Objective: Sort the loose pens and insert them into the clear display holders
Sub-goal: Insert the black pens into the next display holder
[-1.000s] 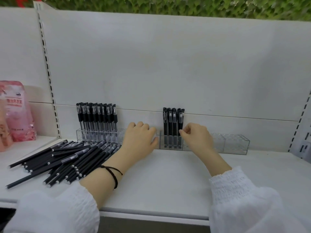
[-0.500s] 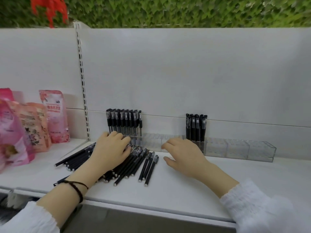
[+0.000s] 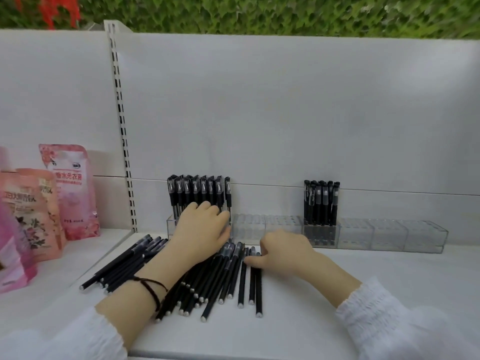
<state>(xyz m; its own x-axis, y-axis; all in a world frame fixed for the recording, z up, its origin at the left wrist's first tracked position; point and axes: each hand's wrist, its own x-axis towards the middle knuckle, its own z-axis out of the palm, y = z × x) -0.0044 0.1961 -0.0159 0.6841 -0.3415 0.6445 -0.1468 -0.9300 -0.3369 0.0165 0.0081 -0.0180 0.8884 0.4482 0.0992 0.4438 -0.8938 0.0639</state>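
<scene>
Head view: a white shelf (image 3: 337,294) runs across the frame under a plain white back panel (image 3: 259,113), with a slotted upright (image 3: 122,126) dividing it from the next bay on the left. Above the panel shows a leafy green wall (image 3: 285,14) with a patch of red flowers (image 3: 59,9) at the top left corner. Pink pouches (image 3: 70,190) stand upright in the left bay. Along the back edge of the shelf sits a row of clear holders (image 3: 376,233). The leftmost compartment is packed with upright black pens (image 3: 197,190), a compartment near the middle holds a smaller upright bunch (image 3: 322,201), and the compartments between and to the right show no pens. The loose pens (image 3: 207,287) lie in a fanned pile on the left half of the shelf, reaching from just in front of the holders toward the front edge. The left hand (image 3: 202,229), with a dark cord (image 3: 153,289) round the wrist, rests palm down on the back of the pile, its fingertips hidden past the knuckles, so I cannot tell whether it grips a pen. The right hand (image 3: 285,253) sits at the pile's right side, thumb touching the outermost pens and fingers curled over their tops; whether it has closed on one I cannot tell.
</scene>
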